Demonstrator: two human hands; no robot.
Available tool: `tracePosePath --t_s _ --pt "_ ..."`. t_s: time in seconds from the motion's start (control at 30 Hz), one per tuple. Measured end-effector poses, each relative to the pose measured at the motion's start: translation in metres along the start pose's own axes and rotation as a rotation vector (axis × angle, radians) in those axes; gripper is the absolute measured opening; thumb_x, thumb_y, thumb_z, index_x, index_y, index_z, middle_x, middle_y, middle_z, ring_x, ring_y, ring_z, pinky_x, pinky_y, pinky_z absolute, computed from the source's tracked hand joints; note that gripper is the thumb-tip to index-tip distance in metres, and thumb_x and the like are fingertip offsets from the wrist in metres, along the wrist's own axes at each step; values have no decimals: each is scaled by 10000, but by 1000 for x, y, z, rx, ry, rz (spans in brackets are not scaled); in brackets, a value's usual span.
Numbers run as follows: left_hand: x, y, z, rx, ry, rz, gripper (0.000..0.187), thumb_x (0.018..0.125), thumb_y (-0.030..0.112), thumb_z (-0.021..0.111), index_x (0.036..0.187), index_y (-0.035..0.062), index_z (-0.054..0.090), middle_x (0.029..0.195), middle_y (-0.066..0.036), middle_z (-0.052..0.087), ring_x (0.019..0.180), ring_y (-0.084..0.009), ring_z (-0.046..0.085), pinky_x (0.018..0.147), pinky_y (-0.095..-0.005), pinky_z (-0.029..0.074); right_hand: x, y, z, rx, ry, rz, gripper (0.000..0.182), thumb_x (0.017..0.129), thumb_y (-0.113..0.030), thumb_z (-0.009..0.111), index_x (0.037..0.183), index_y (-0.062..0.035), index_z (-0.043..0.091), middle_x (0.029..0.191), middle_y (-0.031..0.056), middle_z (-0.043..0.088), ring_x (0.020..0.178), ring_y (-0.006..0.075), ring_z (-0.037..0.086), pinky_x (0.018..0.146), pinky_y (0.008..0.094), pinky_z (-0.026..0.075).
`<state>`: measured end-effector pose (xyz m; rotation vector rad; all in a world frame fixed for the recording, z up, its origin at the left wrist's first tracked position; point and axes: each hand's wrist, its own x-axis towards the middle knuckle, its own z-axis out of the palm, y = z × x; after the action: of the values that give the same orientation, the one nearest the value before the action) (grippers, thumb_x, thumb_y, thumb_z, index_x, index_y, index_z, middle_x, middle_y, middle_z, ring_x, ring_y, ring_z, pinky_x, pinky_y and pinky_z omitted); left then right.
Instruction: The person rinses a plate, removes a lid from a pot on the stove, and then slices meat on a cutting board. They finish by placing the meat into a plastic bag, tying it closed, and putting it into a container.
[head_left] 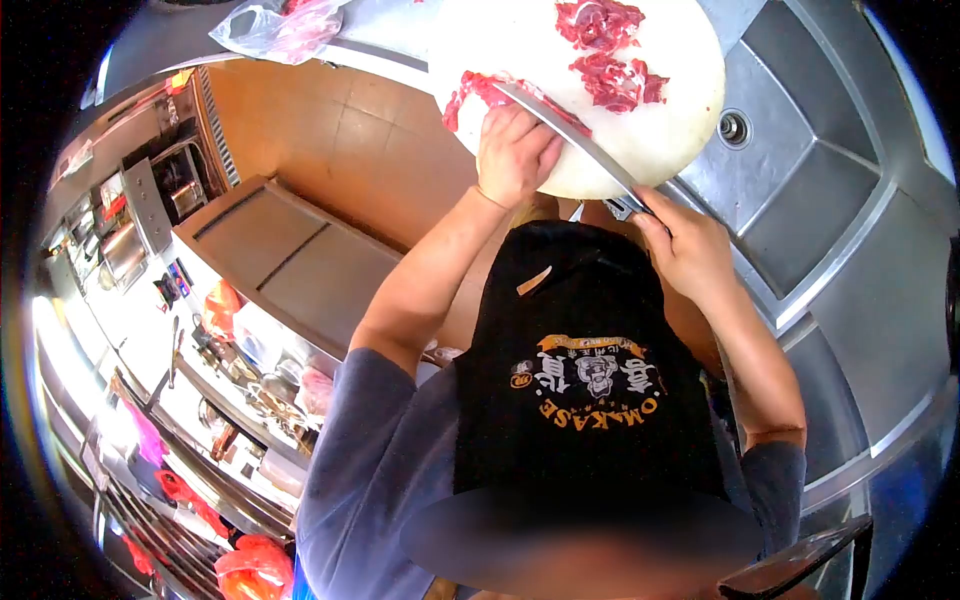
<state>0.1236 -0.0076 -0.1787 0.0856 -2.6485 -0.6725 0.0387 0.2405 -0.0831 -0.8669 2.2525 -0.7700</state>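
A long-bladed knife (590, 149) is gripped by its handle in my right hand (690, 240), at the near right edge of a round white cutting board (640, 145). The blade slants up and left across a strip of red meat (478, 90). My left hand (516, 155) rests on that meat beside the blade, its fingers curled together and their tips partly hidden. Two cut pieces of meat, one at the top (598, 25) and one just below it (615, 82), lie on the far side of the board.
A metal sink with a drain (734, 128) is right of the board. A clear plastic bag (280, 30) lies on the counter at the upper left. Shelves with red bags (255, 570) and kitchenware stand at the left, beyond a brown-topped cabinet (290, 240).
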Motion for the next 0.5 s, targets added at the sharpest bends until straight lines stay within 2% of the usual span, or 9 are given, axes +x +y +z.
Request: tracePosePath --t_s 0.17,0.2,0.3,0.37,0.5 --pt "-2 -6 2 -37 -45 -28 246 692 101 758 937 120 736 977 -29 659 937 -263 597 870 -396 438 47 -13 17 13 -14 -34 312 962 -306 568 1232 -167 638 878 168 700 775 365 678 650 462 530" --pt "-2 -7 3 -41 -49 -27 246 692 101 758 937 120 736 977 -29 659 937 -263 597 870 -396 438 52 -15 19 -5 -13 -44 315 965 -313 577 1232 -162 647 888 155 704 791 351 681 666 437 529" --pt "-2 -8 7 -19 -21 1 237 690 97 758 924 129 742 977 -26 661 930 -257 598 867 -393 438 42 -9 17 -24 -7 -50 312 967 -309 588 1233 -161 656 889 140 708 799 333 685 682 411 531" --pt "-2 -5 8 -9 -1 -26 225 691 99 758 912 139 748 974 -22 661 930 -251 601 861 -391 437 20 5 14 17 66 -61 305 970 -329 558 1220 -178 647 795 147 694 709 372 666 635 472 522" --pt "0 -4 6 -43 38 -11 230 688 103 761 914 148 750 971 -17 660 933 -247 602 852 -392 438 19 4 12 63 69 -62 304 970 -331 565 1215 -172 648 796 151 691 717 374 667 641 468 522"
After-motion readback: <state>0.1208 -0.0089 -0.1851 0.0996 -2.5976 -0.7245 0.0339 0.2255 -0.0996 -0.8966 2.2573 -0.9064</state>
